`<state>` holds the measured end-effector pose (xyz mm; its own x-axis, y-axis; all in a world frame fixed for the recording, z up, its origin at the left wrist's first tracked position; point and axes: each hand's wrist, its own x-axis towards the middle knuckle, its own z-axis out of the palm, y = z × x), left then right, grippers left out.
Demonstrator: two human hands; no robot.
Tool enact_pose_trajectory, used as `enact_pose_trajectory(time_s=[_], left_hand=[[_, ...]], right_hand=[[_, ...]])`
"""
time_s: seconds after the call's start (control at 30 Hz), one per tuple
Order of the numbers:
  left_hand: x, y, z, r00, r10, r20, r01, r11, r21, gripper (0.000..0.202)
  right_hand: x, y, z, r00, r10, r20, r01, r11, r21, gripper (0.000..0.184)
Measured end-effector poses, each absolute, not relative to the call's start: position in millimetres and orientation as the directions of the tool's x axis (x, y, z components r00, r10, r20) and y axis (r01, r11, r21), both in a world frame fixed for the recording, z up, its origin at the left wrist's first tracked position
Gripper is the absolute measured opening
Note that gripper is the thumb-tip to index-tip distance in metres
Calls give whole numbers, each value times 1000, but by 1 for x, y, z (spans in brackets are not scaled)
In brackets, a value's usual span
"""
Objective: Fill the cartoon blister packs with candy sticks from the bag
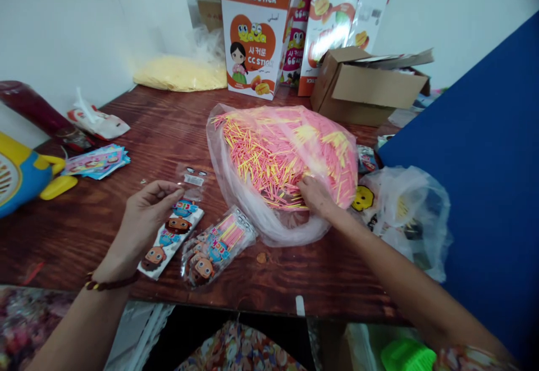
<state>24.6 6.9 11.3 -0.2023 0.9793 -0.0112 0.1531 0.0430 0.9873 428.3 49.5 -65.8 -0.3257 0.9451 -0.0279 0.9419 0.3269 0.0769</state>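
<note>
My left hand (141,219) pinches the top of an empty printed cartoon packet (174,233) that lies flat on the wooden table (177,129). Beside it rests a filled packet (217,244) with pink and yellow sticks inside. My right hand (315,197) reaches into the mouth of a large clear bag (252,191), fingers closed among a heap of pink and yellow sticks (273,157). What the fingers hold is buried in the pile.
A stack of empty packets (99,160) lies at the left near a yellow and blue toy (23,174). CC STICK cartons (252,28) and an open cardboard box (366,85) stand at the back. A crumpled plastic bag (404,214) and a blue panel (484,163) are at the right.
</note>
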Motion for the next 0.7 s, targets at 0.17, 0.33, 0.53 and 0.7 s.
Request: enact_pose_trajectory(time_s=[0.17, 0.33, 0.53, 0.7], left_hand=[[41, -5, 14, -174, 969, -173, -148, 148, 978, 26], [61, -17, 16, -77, 961, -265, -263, 237, 935, 32], [82, -31, 13, 30, 951, -309, -366, 298, 882, 30], [93, -36, 4, 102, 945, -312, -352, 327, 877, 29]], right_hand=[[428, 51, -65, -197, 979, 56, 959, 204, -198, 25], [415, 50, -60, -13, 992, 122, 728, 93, -680, 25], [379, 40, -66, 108, 989, 98, 153, 81, -985, 28], [365, 30, -86, 140, 989, 56, 144, 36, -989, 29]])
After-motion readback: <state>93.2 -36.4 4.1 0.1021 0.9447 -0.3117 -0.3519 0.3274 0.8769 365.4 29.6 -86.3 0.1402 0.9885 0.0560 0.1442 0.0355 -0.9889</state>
